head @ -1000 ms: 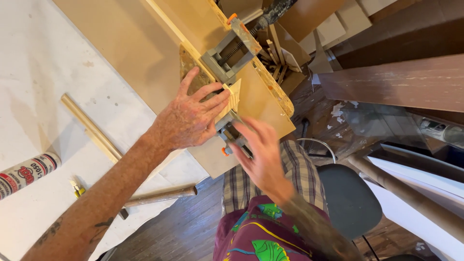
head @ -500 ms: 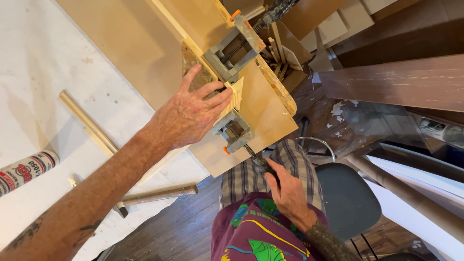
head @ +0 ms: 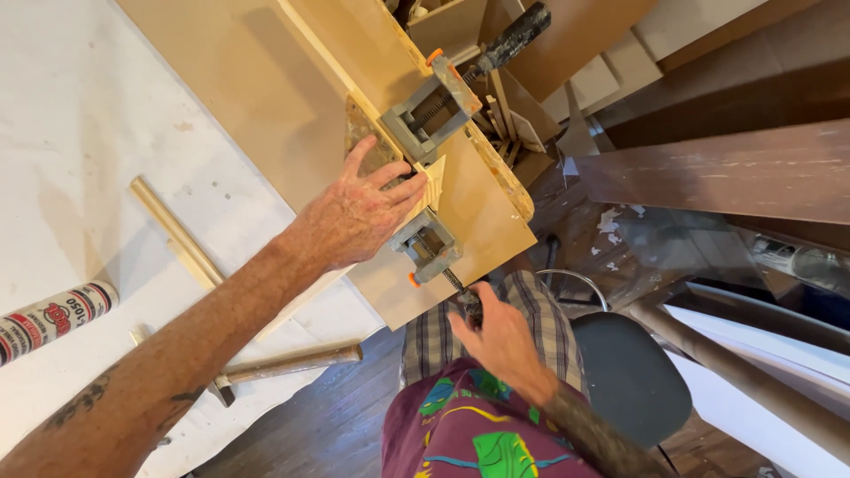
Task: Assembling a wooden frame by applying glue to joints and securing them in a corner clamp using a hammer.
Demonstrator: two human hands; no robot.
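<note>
My left hand lies flat on a tan wooden board, its fingers spread over a small triangular wood piece in the corner of the joint. A grey corner clamp with orange tips grips the boards there; its second jaw sits further up, with a black screw handle. My right hand is closed around the lower dark screw handle of the clamp, just off the board's edge, above my lap.
A white-covered worktable carries a pale wooden dowel, a printed cartridge tube and a hammer with a wooden handle. Scrap wood is piled at top. A dark round stool seat and dark planks are at right.
My right hand dropped from the clamp body beside my left hand to my lap, then came up onto the clamp's lower handle. My left hand stayed pressed on the board.
</note>
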